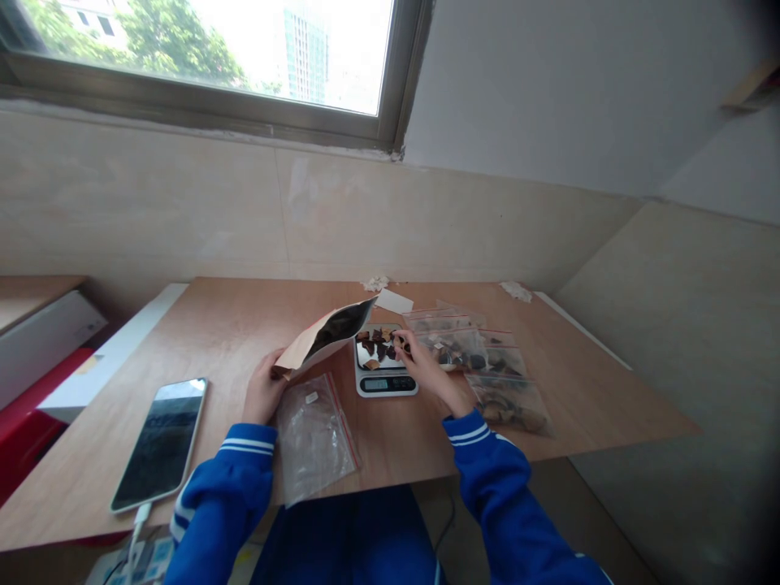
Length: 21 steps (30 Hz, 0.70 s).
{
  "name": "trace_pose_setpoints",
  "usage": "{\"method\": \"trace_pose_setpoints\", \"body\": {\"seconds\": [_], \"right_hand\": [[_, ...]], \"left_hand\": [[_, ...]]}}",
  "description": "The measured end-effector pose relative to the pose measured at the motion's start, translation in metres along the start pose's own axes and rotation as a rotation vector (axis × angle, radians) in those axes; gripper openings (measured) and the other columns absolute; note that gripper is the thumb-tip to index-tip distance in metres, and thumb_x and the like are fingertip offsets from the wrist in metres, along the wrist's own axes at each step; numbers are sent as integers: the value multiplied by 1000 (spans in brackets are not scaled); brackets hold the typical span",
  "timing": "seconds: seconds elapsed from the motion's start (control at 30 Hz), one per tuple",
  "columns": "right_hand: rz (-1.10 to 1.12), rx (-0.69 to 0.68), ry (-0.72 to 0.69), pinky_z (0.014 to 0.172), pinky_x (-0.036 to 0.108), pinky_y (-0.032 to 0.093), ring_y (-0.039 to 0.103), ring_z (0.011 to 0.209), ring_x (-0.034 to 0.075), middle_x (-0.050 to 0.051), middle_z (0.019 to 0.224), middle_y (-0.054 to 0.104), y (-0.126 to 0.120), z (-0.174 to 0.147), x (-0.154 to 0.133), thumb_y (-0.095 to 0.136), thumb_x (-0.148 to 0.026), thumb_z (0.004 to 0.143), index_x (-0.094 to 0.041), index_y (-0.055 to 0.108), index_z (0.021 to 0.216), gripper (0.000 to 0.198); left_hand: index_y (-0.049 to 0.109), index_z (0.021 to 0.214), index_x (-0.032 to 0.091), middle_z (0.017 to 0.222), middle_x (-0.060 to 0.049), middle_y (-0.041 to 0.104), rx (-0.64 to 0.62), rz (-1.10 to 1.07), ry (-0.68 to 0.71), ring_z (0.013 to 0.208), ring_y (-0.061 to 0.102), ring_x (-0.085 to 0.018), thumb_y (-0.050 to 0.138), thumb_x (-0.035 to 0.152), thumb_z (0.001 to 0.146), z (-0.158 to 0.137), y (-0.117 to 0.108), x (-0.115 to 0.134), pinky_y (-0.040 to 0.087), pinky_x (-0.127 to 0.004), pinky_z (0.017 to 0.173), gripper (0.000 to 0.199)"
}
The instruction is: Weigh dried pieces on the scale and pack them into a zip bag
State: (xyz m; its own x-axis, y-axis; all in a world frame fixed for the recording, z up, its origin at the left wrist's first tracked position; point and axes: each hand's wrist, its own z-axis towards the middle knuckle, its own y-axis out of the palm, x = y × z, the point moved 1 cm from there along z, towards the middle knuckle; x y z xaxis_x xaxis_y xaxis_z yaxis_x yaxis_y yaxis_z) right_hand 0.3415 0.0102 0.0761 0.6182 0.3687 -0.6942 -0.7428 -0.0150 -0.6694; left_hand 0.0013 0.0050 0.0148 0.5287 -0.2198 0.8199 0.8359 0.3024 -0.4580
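My left hand (263, 390) grips the bottom of a brown paper pouch (326, 337), held tilted with its open mouth over a small digital scale (385, 382). Dark and brown dried pieces (378, 343) lie on the scale's shiny plate. My right hand (426, 367) reaches onto the right edge of the plate, fingertips pinching one dark piece. An empty clear zip bag (314, 435) lies flat in front of me, between my blue sleeves.
Several clear zip bags filled with dark pieces (493, 370) lie right of the scale. A phone (162, 443) on a charging cable rests at the left on the wooden table (231, 325). Crumpled paper (376, 283) sits by the wall. White and red boxes (42, 357) stand far left.
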Motion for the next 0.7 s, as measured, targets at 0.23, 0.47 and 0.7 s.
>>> {"method": "trace_pose_setpoints", "body": {"seconds": [0.23,0.47,0.7], "right_hand": [[48,8,8,86,40,49,63,91,20,9,97,60,3,-4,8,40,-33,95,-22,37,103,14],[-29,16,-113,88,38,47,56,94,21,7,96,55,10,0,11,43,-26,94,-22,49,92,8],[-2,74,-102,85,39,47,57,92,22,7,96,54,17,7,15,44,-26,95,-21,54,92,12]], "left_hand": [[63,109,16,114,-11,68,3,9,13,110,61,-30,58,36,68,1,0,-3,47,-43,96,46],[63,110,17,115,-10,67,4,0,27,110,61,-29,59,35,69,0,1,-6,48,-42,95,45],[63,110,17,113,-11,67,11,2,13,108,62,-29,59,37,70,0,2,-7,49,-42,93,46]]}}
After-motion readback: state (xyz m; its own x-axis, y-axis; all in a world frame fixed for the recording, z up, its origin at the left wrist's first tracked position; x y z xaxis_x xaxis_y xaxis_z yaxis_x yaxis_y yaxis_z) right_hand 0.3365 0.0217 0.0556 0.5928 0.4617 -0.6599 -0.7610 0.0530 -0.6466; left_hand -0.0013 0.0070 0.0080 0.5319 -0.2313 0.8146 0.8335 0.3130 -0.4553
